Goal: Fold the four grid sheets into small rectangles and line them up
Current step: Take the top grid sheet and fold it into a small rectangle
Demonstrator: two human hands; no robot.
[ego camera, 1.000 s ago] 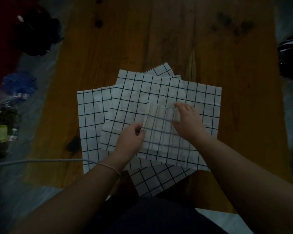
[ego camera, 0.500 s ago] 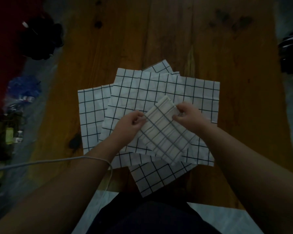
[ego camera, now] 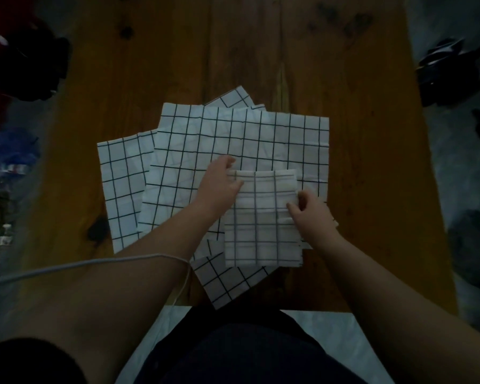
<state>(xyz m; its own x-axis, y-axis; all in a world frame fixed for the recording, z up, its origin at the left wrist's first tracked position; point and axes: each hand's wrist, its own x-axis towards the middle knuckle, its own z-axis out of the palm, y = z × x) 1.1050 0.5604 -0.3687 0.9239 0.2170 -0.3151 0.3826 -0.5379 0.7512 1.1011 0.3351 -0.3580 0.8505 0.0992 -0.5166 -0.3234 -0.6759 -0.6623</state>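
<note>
A folded grid sheet (ego camera: pixel 261 225) lies as an upright rectangle on top of a loose pile of unfolded grid sheets (ego camera: pixel 233 142) on the wooden table (ego camera: pixel 261 51). My left hand (ego camera: pixel 219 184) holds its upper left edge, thumb on top. My right hand (ego camera: pixel 311 214) pinches its right edge about halfway down. Under the top flat sheet, one more sheet (ego camera: pixel 122 184) sticks out to the left and another (ego camera: pixel 227 284) pokes out toward me at an angle.
A white cord (ego camera: pixel 67 268) runs from the left across my left wrist. Dark objects (ego camera: pixel 28 62) lie on the floor at the left, with more dark items (ego camera: pixel 452 70) at the right. The table's near edge (ego camera: pixel 316 310) is just above my lap.
The folded sheet turned from a diagonal tilt to square with the table and shifted right and toward me. Both hands moved with it, my right hand sliding down its right edge.
</note>
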